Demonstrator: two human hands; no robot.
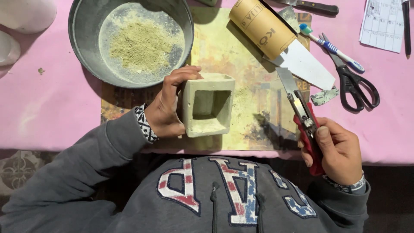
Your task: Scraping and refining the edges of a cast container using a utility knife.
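Observation:
My left hand [167, 105] grips the left wall of a pale square hollow block [208, 105], open side up, standing on a printed mat [254, 99]. My right hand [336, 149] holds a utility knife [302, 110] by its red handle, blade pointing up and away, to the right of the block and apart from it.
A grey metal bowl [86, 47] with yellowish powder sits at the upper left. A roll of sandpaper [263, 28], a toothbrush [332, 47], black scissors [355, 84], a knife [310, 6] and a printed sheet [384, 23] lie on the pink tablecloth [47, 99]. White objects [23, 15] rest far left.

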